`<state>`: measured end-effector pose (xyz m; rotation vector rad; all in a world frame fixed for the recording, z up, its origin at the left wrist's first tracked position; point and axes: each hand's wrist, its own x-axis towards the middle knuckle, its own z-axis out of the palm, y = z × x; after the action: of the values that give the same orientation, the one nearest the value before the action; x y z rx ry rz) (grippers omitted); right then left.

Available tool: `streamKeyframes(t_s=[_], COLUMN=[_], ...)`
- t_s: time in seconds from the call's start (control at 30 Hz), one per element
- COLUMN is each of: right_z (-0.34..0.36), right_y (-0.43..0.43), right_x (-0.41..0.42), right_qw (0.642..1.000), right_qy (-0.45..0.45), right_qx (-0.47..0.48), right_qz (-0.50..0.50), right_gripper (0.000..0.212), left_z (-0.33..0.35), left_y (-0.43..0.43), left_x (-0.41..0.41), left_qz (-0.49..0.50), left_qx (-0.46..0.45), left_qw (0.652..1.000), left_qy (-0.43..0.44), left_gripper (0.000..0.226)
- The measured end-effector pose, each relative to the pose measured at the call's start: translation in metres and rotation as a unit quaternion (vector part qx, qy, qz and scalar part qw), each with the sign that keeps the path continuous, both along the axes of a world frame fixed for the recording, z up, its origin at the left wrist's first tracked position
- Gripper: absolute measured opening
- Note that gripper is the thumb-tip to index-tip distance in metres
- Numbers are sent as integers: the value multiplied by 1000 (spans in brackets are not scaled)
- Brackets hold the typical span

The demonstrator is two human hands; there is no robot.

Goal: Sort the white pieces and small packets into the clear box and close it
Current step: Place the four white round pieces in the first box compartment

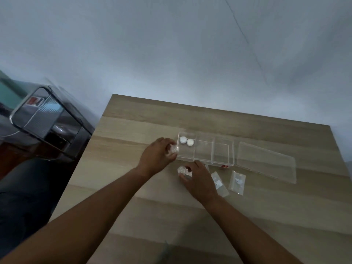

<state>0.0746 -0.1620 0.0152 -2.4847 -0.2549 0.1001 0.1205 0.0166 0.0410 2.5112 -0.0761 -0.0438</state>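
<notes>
A clear box (205, 149), divided into three compartments, sat open on a wooden table (133, 187), its transparent lid (266, 161) lying flat just to its right. Two round white pieces (186, 141) rested side by side in the leftmost compartment. The left hand (158, 155) pinched a small white piece (174, 149) at the box's left wall, while the right hand (200, 180), in front of the box, closed its fingers on another white piece (182, 171). Two small clear packets (237, 182) lay flat on the table beside the right hand.
</notes>
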Motion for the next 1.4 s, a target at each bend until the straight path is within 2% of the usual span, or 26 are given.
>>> streamKeyframes(t_s=[0.1, 0.17, 0.33, 0.43, 0.63, 0.77, 0.83, 0.9, 1.0, 1.07, 1.23, 1.4], right_z=[4, 6, 5, 3, 6, 14, 19, 25, 32, 35, 31, 26], right_y=[-10, -18, -41, -55, -71, -70, -65, -57, -39, -27, -9, 2], right_x=[-5, -7, -13, -16, -16, 0, 14, 31, 59, 76, 98, 104], right_qw=[1000, 1000, 997, 996, 994, 995, 997, 998, 999, 995, 961, 948], right_qy=[-8, -9, -7, -2, -8, -6, 6, 2, -1, 8, 25, 52], right_qx=[1, 13, 28, 25, 25, 24, 11, -3, -49, -102, -260, -309], right_qz=[-7, -24, -66, -86, -110, -95, -76, -58, -19, 22, 90, 58], right_gripper=[25, 26, 24, 25, 25, 28, 30, 29, 32, 34, 32, 29], left_z=[12, 14, 9, 3, -5, -8, -8, -8, -10, -12, -18, -21], left_y=[-14, -23, -39, -43, -45, -42, -38, -34, -26, -23, -23, -25], left_x=[26, 42, 65, 68, 69, 67, 63, 57, 47, 40, 30, 29], left_qz=[-50, -95, -178, -189, -175, -134, -66, 22, 133, 169, 178, 185], left_qx=[44, 122, 324, 358, 368, 306, 207, 89, -47, -95, -151, -172], left_qw=[998, 988, 929, 914, 913, 942, 976, 995, 982, 968, 955, 949], left_qy=[1, 5, 27, 30, 26, 27, 20, 41, 126, 160, 184, 189], left_gripper=[33, 33, 29, 26, 28, 33, 31, 29, 36, 36, 32, 29])
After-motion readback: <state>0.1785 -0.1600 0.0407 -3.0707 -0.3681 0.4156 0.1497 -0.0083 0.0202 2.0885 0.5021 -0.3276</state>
